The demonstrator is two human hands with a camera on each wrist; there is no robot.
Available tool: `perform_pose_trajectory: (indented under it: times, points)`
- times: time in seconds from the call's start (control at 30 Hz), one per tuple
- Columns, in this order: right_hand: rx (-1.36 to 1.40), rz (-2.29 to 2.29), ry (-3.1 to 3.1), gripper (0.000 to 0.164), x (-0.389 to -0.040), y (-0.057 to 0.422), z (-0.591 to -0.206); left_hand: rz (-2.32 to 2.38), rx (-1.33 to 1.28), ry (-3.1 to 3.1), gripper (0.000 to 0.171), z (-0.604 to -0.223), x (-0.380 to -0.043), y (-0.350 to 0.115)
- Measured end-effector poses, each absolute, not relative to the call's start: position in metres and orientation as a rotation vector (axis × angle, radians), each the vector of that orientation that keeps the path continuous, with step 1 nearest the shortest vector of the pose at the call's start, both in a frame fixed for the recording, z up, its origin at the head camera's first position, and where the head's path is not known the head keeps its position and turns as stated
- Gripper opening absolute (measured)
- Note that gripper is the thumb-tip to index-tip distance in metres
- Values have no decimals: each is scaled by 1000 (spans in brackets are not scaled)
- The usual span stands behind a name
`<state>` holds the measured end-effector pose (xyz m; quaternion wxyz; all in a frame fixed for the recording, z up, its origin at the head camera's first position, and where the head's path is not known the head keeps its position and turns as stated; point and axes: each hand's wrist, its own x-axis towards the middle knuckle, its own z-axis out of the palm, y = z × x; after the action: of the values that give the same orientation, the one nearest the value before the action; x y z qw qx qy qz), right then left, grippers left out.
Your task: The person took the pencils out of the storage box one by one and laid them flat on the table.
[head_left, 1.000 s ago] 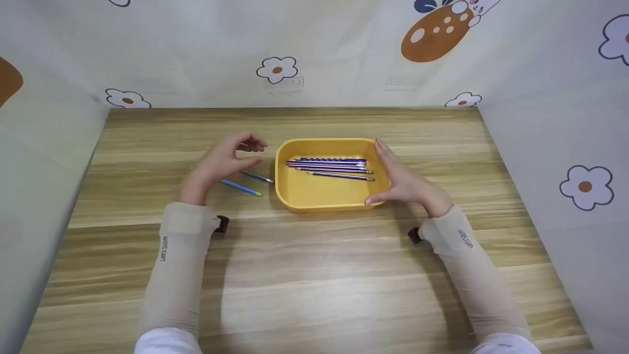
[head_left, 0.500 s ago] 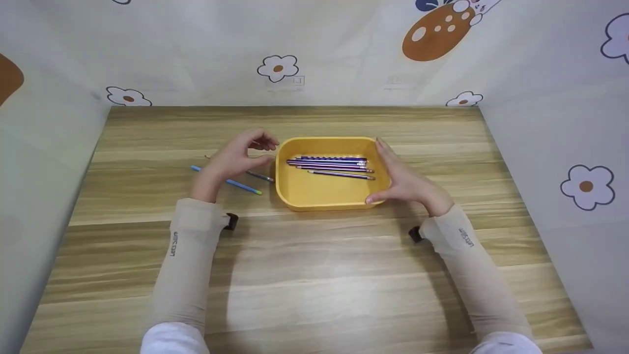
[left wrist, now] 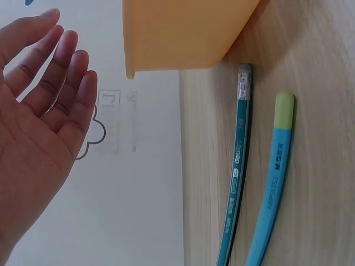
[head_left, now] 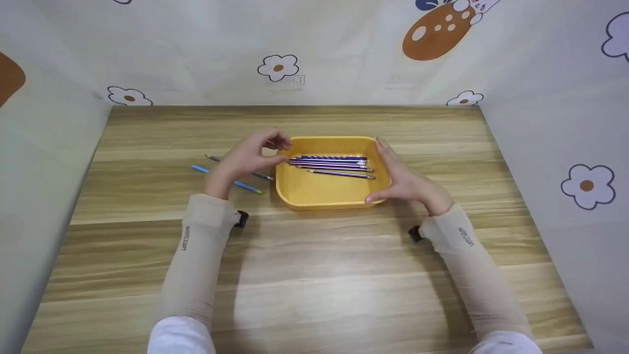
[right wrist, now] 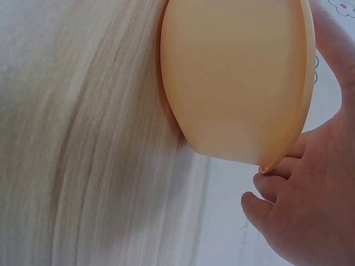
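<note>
A yellow plastic box lies in the middle of the table, with several shiny purple-and-silver pencils inside. My right hand grips its right end, thumb at the front corner and fingers at the back; the right wrist view shows fingertips at the rim of the box. My left hand hovers at the left rim, thumb and fingers apart. In the left wrist view that palm holds nothing. Below it lie a dark green pencil with an eraser and a light-blue stick with a lime-green end.
The wood-grain table is bounded at the back and both sides by pale cloth walls printed with flowers. Beige sleeves cover both forearms, with a small black piece at each wrist.
My left hand has moved right, from beside the box to its left rim, uncovering more of the green pencil and blue stick. The right hand and the box stay in place.
</note>
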<state>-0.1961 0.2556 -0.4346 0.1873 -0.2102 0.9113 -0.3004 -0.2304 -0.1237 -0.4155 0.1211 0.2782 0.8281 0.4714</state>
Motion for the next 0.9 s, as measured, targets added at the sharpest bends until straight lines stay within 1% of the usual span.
perform_pose_trajectory:
  times: [0.3, 0.9]
  points:
    - [-595, -812, 2579, 142, -196, 256, -433, 1400, 833, 2360, 28, -416, -232, -110]
    - [-624, -808, 2592, 141, -197, 256, -434, 1291, 851, 2343, 29, -417, -232, -86]
